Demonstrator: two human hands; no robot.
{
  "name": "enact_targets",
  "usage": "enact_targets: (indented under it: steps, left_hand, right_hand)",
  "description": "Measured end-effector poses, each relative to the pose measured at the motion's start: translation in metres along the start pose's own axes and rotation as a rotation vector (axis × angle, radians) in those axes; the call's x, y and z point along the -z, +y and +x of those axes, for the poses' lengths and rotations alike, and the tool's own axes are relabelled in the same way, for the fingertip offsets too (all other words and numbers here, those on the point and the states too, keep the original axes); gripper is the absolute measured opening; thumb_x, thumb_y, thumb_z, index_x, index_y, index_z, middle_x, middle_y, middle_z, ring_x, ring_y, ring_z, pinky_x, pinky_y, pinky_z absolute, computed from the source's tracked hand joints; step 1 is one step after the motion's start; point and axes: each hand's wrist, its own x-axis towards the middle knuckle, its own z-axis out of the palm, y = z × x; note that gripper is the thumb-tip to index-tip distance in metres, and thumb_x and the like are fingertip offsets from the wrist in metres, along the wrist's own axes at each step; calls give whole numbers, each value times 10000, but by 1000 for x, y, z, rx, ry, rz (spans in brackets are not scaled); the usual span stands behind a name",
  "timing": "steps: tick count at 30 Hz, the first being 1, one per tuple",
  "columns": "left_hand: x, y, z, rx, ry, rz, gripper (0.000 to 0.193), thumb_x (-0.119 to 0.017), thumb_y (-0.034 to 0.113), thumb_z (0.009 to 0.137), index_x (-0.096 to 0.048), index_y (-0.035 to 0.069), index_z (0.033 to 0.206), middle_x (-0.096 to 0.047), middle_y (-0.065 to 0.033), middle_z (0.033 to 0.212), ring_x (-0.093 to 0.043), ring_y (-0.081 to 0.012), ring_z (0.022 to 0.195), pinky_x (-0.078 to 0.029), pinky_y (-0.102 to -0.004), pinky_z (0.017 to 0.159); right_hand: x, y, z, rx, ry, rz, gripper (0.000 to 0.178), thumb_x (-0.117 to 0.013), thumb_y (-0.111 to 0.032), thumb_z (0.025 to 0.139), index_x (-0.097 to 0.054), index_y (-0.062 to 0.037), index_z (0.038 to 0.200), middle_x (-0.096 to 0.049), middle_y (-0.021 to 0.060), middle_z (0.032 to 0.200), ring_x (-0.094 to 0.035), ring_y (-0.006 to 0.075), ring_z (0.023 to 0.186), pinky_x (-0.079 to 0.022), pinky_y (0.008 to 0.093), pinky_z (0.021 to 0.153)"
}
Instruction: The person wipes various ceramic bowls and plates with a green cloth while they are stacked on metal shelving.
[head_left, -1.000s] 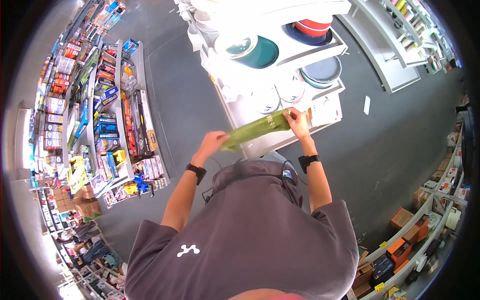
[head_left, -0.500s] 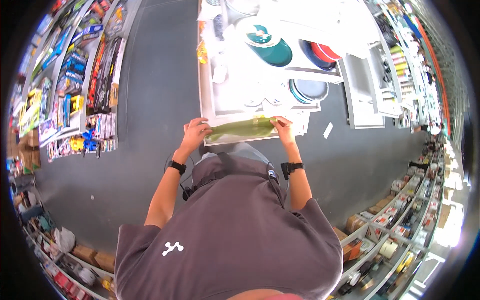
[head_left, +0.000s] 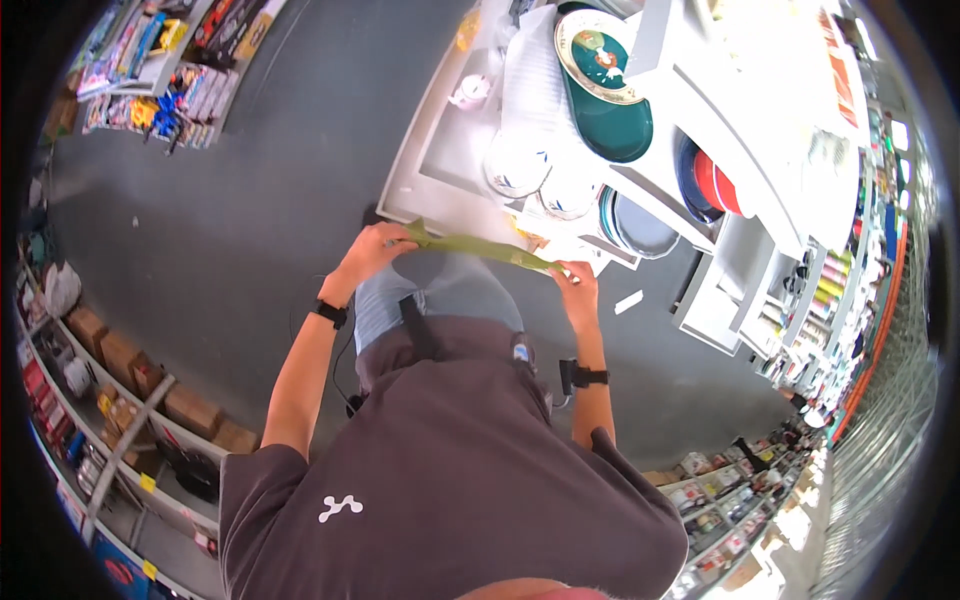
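A limp olive-green sheet [head_left: 480,246], cloth or plastic, is stretched between my hands in front of my waist, its middle narrowed to a band. My left hand [head_left: 372,250] pinches one end. The other end is in the fingers of my right hand [head_left: 577,290], a little lower in the picture. Just beyond the sheet stands a white shelf unit [head_left: 405,190]. White plates [head_left: 516,165] with a small pattern and a grey-blue plate [head_left: 643,226] are on its lower level.
A dark green tray [head_left: 620,135], a patterned plate [head_left: 604,55] and a red bowl [head_left: 713,185] sit farther up the unit. On the grey floor [head_left: 230,240] to the right lies a white slip [head_left: 628,302]. Stocked shelves [head_left: 170,400] line the sides.
My body and view have turned, so the shelf unit now slants across the right. The green sheet is narrower and tilts down toward my right hand. Both hands keep their hold.
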Motion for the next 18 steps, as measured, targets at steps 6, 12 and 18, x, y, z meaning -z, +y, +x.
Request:
enact_targets:
  steps: [6,12,18]
  left_hand:
    - [-96,3,19,-13,-1,-206,158,-731,138,859,-700,7,942,-690,-142,860,-638,-321,745,-502,-370,670]
    - [-128,-31,100,5,101,-528,157,-702,146,915,-666,-7,909,-598,-96,751,-565,-186,686,-465,-328,654]
    - [-163,-83,190,73,746,-461,250,-617,139,959,-582,30,1181,-630,-115,998,-622,-226,880,-493,-320,785]
  right_hand:
    - [65,45,34,-622,-315,455,281,-645,-109,949,-627,39,1187,-709,148,876,-705,199,788,-534,269,595]
    - [-18,88,143,-33,211,496,225,-590,-11,959,-574,51,1175,-616,132,1174,-583,229,1132,-464,448,1062]
    - [-132,71,246,52,291,934,352,-545,36,939,-465,-25,1277,-611,146,1228,-526,311,1253,-382,531,1133]
